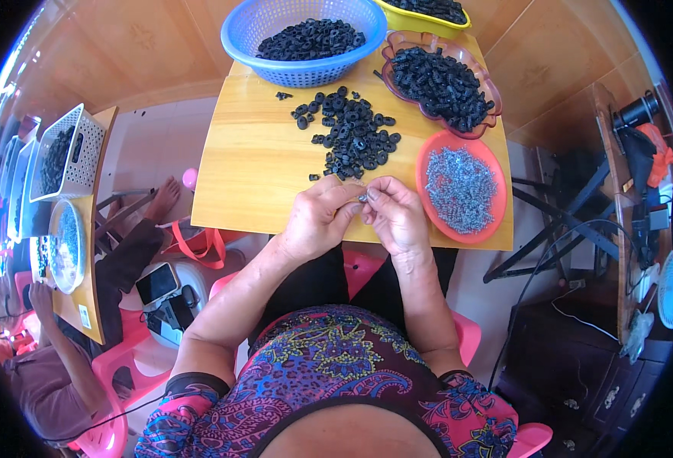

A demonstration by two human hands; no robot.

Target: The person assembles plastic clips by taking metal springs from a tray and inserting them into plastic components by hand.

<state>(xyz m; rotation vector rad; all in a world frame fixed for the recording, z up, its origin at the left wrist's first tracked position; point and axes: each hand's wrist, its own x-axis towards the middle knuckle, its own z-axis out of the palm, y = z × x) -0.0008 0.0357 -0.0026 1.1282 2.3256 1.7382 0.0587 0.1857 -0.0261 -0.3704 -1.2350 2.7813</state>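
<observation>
My left hand (317, 219) and my right hand (399, 216) meet over the table's near edge, thumbs and fingers pinched together. Between the fingertips is a small dark part with a shiny spot (362, 198), mostly covered by the fingers. Just beyond my hands lies a loose pile of small black plastic pieces (352, 137), many of them oval or ring-shaped. Right beside my right hand sits an orange-red plate (466, 238) heaped with small silvery metal pieces, apparently screws.
On the wooden table (237, 175) stand a blue perforated basket (306, 75) and a clear reddish dish (430, 38), both full of black pieces. A yellow basket (428, 23) is behind. Leftward, another person (62, 366) sits at a table with a white basket (85, 153).
</observation>
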